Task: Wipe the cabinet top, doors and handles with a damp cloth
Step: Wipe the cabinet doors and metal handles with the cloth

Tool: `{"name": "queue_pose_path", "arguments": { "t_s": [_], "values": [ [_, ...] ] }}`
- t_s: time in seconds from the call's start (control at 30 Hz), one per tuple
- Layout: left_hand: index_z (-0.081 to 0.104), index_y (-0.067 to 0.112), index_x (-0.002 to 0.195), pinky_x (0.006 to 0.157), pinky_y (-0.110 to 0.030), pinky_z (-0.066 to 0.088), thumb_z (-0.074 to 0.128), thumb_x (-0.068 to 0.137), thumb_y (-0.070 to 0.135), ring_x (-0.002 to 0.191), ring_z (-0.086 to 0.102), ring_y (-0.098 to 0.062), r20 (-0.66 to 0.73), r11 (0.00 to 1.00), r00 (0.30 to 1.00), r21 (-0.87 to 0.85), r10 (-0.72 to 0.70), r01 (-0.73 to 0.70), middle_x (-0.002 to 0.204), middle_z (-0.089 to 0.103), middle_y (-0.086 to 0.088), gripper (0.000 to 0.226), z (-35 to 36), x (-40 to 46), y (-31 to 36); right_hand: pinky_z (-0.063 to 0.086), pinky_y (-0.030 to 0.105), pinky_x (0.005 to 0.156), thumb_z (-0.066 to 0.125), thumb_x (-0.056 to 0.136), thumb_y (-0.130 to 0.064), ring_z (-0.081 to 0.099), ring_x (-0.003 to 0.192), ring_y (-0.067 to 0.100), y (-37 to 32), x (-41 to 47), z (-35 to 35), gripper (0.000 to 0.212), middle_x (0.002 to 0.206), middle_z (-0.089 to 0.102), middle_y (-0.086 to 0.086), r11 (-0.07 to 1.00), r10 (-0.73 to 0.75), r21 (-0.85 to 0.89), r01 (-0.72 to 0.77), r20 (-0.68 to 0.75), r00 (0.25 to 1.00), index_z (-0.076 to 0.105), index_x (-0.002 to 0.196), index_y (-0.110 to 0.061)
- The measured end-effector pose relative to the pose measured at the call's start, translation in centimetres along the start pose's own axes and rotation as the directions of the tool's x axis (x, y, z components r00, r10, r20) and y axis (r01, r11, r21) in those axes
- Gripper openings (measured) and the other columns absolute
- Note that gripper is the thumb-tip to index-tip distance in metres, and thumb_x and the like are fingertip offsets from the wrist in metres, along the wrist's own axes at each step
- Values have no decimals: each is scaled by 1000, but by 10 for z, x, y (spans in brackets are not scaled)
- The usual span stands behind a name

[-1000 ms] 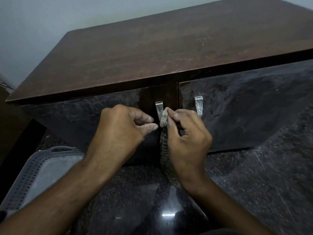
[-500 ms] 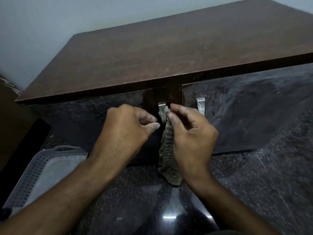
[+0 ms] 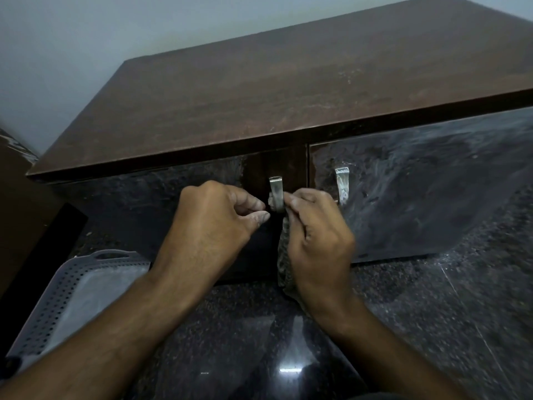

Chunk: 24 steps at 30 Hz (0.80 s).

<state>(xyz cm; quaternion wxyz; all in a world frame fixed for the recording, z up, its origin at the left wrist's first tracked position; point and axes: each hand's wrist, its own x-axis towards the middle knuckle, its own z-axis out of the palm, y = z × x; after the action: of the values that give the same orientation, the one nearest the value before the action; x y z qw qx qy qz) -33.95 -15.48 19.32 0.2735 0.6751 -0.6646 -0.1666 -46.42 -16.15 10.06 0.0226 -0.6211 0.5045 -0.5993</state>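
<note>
A low cabinet with a dusty brown top (image 3: 302, 90) and two dark glossy doors stands in front of me. The left door's metal handle (image 3: 276, 189) has a striped grey cloth (image 3: 284, 264) threaded behind it. My right hand (image 3: 317, 241) pinches the cloth just right of the handle, and the rest hangs down under that hand. My left hand (image 3: 213, 226) has its fingers curled just left of the handle, where a bit of cloth shows at its fingertips; whether they hold it I cannot tell. The right door (image 3: 418, 192) shows wipe streaks, and its handle (image 3: 342, 184) looks smeared.
A grey perforated plastic tray (image 3: 72, 298) lies on the dark speckled floor (image 3: 432, 327) at the lower left. A dark brown piece of furniture (image 3: 20, 203) stands at the left edge. A pale wall (image 3: 86, 39) rises behind the cabinet.
My right hand has carried the cloth's top end from the front of the left handle to behind it. A bit of cloth now shows at the left fingertips.
</note>
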Motion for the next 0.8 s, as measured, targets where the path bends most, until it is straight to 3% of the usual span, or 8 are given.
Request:
{"name": "queue_pose_path", "arguments": {
  "t_s": [0.2,0.27,0.33,0.47,0.63,0.8],
  "values": [
    [77,27,85,55,-1,44,82,74,29,61,63,12,1,1000,1000,-15,-14,14,62,68,15,12,2,2,0,51,19,89,66,91,5,62,96,19,3,-9,1,14,102,65,15,1000,31,2,-31,30,999,72,104,5],
    [77,27,89,56,-2,46,82,75,29,63,63,13,23,1000,1000,-11,-5,5,67,69,15,15,2,1,1,52,24,92,69,90,-1,59,106,20,-1,-16,-1,27,112,60,15,998,58,16,-60,102,993,69,117,3],
    [77,26,92,59,-3,48,82,75,29,64,64,12,31,1000,999,-5,8,-8,71,71,14,17,2,1,1,50,20,94,72,89,-3,57,109,17,0,-18,-1,35,116,59,15,998,58,13,-60,129,990,66,124,1],
    [77,26,94,62,-5,50,82,76,28,65,65,10,8,1000,1000,-12,15,-15,74,72,14,19,4,2,0,53,17,83,73,86,9,64,90,18,8,-13,1,17,98,65,15,998,38,52,-38,15,999,73,102,7],
    [77,28,96,64,6,39,79,79,28,70,58,17,-10,998,999,47,42,-41,87,68,25,17,2,1,0,45,6,84,72,86,9,62,84,13,8,-18,-1,11,91,66,13,998,50,37,-50,-3,999,75,96,6],
    [77,26,102,66,10,34,78,80,26,71,52,20,-2,997,998,54,63,-63,97,71,19,21,3,1,-1,44,3,84,74,84,7,60,84,7,15,-21,0,10,89,66,11,996,84,28,-83,-18,996,75,93,5]
  ]
}}
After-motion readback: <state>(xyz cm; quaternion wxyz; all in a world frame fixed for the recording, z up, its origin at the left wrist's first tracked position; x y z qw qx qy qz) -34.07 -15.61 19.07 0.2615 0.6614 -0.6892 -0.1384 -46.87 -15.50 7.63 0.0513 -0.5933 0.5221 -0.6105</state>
